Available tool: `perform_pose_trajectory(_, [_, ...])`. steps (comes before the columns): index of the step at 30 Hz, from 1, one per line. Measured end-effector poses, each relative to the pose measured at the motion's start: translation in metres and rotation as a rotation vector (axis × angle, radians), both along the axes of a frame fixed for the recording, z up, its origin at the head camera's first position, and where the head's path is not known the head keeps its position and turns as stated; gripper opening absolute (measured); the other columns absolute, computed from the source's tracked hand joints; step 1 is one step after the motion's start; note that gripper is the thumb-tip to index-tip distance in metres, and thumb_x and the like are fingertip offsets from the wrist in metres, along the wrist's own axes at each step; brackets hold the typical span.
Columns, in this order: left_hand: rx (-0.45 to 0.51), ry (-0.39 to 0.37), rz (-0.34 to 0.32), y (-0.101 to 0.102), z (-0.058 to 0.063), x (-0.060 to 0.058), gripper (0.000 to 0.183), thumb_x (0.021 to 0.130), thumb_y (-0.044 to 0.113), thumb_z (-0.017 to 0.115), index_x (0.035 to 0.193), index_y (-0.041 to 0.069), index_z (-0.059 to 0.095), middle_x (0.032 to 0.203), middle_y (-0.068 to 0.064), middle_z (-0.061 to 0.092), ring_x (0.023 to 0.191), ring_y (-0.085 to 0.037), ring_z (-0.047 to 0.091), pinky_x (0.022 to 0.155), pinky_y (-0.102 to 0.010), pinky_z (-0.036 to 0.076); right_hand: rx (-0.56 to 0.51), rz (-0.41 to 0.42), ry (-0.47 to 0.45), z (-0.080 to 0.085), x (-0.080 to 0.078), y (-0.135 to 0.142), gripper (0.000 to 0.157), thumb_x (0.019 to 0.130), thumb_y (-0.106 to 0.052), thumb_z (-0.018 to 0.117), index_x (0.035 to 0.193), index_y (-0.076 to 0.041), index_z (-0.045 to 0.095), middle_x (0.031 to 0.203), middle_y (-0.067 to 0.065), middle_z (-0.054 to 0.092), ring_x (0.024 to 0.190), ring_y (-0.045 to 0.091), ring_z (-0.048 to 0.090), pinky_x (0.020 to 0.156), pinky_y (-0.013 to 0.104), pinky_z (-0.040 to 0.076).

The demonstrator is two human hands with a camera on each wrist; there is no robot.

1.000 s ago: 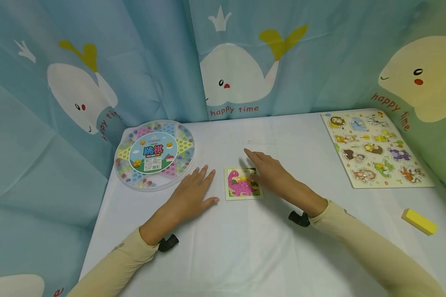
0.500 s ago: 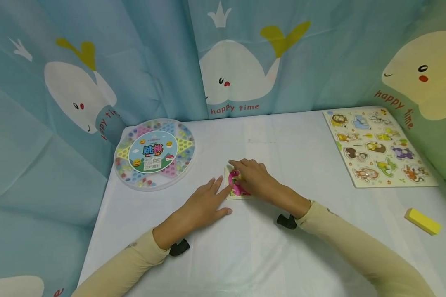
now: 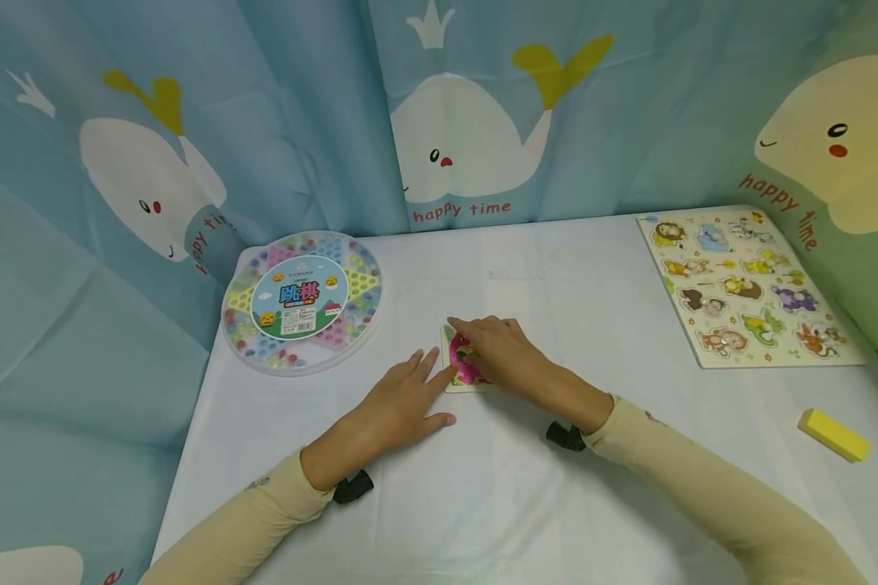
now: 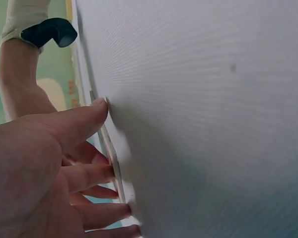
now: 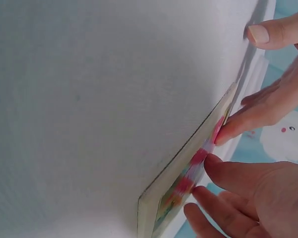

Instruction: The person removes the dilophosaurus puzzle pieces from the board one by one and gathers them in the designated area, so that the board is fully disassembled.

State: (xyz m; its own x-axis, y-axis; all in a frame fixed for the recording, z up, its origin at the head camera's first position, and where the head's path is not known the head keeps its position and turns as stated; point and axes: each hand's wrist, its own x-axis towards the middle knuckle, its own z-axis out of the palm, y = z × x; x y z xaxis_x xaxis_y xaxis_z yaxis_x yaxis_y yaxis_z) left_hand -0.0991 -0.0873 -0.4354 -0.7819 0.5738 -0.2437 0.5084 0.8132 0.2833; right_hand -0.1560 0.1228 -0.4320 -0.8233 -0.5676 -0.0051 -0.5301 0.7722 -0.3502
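Now, dinosaur puzzle [image 3: 467, 376]: flat on the table [image 3: 439, 504], mid-frame, partly covered.
Left hand [image 3: 402, 402]: fingers fairly straight, one fingertip on the puzzle's left side.
Right hand [image 3: 510, 355]: thumb and fingertips touching it; whether pinching, cannot tell.
Puzzle slip: possible, if the fingertips push unevenly.
Hands' shift: closer together than a second ago, hiding more of the puzzle.

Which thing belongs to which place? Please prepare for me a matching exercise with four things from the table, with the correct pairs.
Things
1. dinosaur puzzle
2. animal board
3. yellow block
4. round game board

Places
A. far left corner of the table
B. partly covered by the right hand
C. far right corner
D. right side, nearer than the corner

Pairs: 1-B, 2-C, 3-D, 4-A
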Motion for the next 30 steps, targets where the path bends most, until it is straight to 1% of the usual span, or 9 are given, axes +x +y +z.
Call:
perform_pose_trajectory(4, [-0.001, 0.005, -0.003, 0.001, 0.001, 0.0, 0.074, 0.103, 0.051, 0.064, 0.162, 0.012, 0.042, 0.17, -0.024, 0.031, 0.156, -0.046, 0.031, 0.123, -0.057, 0.034, 0.025, 0.029, 0.016, 0.002, -0.002, -0.001, 0.063, 0.094, -0.012, 0.08, 0.152, -0.006, 0.056, 0.137, 0.013, 0.07, 0.128, 0.034, 0.062, 0.102, 0.057, 0.05])
perform_pose_trajectory(7, [-0.003, -0.001, 0.002, 0.002, 0.001, 0.0, 0.074, 0.103, 0.05, 0.065, 0.162, 0.013, 0.043, 0.17, -0.023, 0.031, 0.156, -0.046, 0.031, 0.122, -0.058, 0.035, 0.061, 0.047, 0.01, 0.004, -0.006, -0.002, 0.062, 0.095, -0.014, 0.08, 0.152, -0.007, 0.056, 0.138, 0.013, 0.068, 0.13, 0.035, 0.06, 0.103, 0.057, 0.05])
perform_pose_trajectory(10, [-0.009, -0.004, 0.006, 0.002, 0.002, -0.001, 0.073, 0.103, 0.05, 0.065, 0.162, 0.013, 0.043, 0.17, -0.023, 0.03, 0.156, -0.047, 0.031, 0.122, -0.058, 0.036, 0.108, 0.059, -0.033, 0.008, -0.012, -0.005, 0.064, 0.096, -0.017, 0.08, 0.153, -0.008, 0.054, 0.142, 0.015, 0.065, 0.133, 0.036, 0.057, 0.106, 0.059, 0.047])
perform_pose_trajectory(15, [-0.02, 0.017, -0.011, 0.003, 0.002, 0.0, 0.073, 0.103, 0.051, 0.065, 0.161, 0.012, 0.044, 0.169, -0.024, 0.031, 0.155, -0.047, 0.032, 0.12, -0.058, 0.038, 0.192, 0.059, -0.102, 0.014, -0.02, -0.01, 0.067, 0.097, -0.023, 0.079, 0.155, -0.007, 0.05, 0.145, 0.015, 0.061, 0.138, 0.036, 0.052, 0.113, 0.06, 0.042])
perform_pose_trajectory(17, [-0.022, 0.024, -0.02, 0.003, 0.003, 0.0, 0.073, 0.103, 0.051, 0.065, 0.161, 0.011, 0.044, 0.169, -0.024, 0.032, 0.155, -0.047, 0.033, 0.12, -0.058, 0.039, 0.213, 0.056, -0.13, 0.014, -0.022, -0.012, 0.065, 0.098, -0.023, 0.078, 0.155, -0.007, 0.05, 0.145, 0.015, 0.06, 0.14, 0.035, 0.051, 0.115, 0.061, 0.04])
perform_pose_trajectory(19, [-0.025, 0.03, -0.027, 0.003, 0.003, 0.0, 0.073, 0.103, 0.051, 0.065, 0.161, 0.011, 0.045, 0.169, -0.024, 0.032, 0.155, -0.047, 0.033, 0.119, -0.057, 0.04, 0.226, 0.067, -0.151, 0.014, -0.022, -0.013, 0.063, 0.098, -0.019, 0.077, 0.154, -0.007, 0.051, 0.143, 0.014, 0.061, 0.142, 0.035, 0.05, 0.115, 0.062, 0.039])
perform_pose_trajectory(23, [-0.034, 0.032, -0.03, 0.003, 0.005, 0.0, 0.073, 0.103, 0.051, 0.065, 0.161, 0.012, 0.044, 0.169, -0.023, 0.032, 0.155, -0.047, 0.034, 0.119, -0.057, 0.04, 0.228, 0.087, -0.13, 0.013, -0.018, -0.013, 0.06, 0.098, -0.015, 0.077, 0.152, -0.009, 0.052, 0.141, 0.012, 0.063, 0.143, 0.035, 0.049, 0.114, 0.064, 0.039])
perform_pose_trajectory(28, [-0.04, 0.012, -0.01, 0.003, 0.005, -0.001, 0.074, 0.102, 0.051, 0.066, 0.162, 0.013, 0.044, 0.17, -0.022, 0.031, 0.156, -0.046, 0.032, 0.121, -0.057, 0.038, 0.208, 0.055, -0.052, 0.011, -0.014, -0.01, 0.064, 0.096, -0.022, 0.08, 0.153, -0.012, 0.052, 0.145, 0.011, 0.062, 0.142, 0.032, 0.05, 0.112, 0.065, 0.038])
perform_pose_trajectory(30, [-0.04, 0.009, -0.009, 0.003, 0.005, -0.001, 0.074, 0.102, 0.051, 0.066, 0.162, 0.013, 0.044, 0.17, -0.022, 0.031, 0.156, -0.046, 0.031, 0.121, -0.057, 0.037, 0.207, 0.058, -0.025, 0.011, -0.012, -0.01, 0.067, 0.095, -0.022, 0.081, 0.154, -0.012, 0.052, 0.144, 0.011, 0.064, 0.141, 0.032, 0.051, 0.112, 0.064, 0.039])
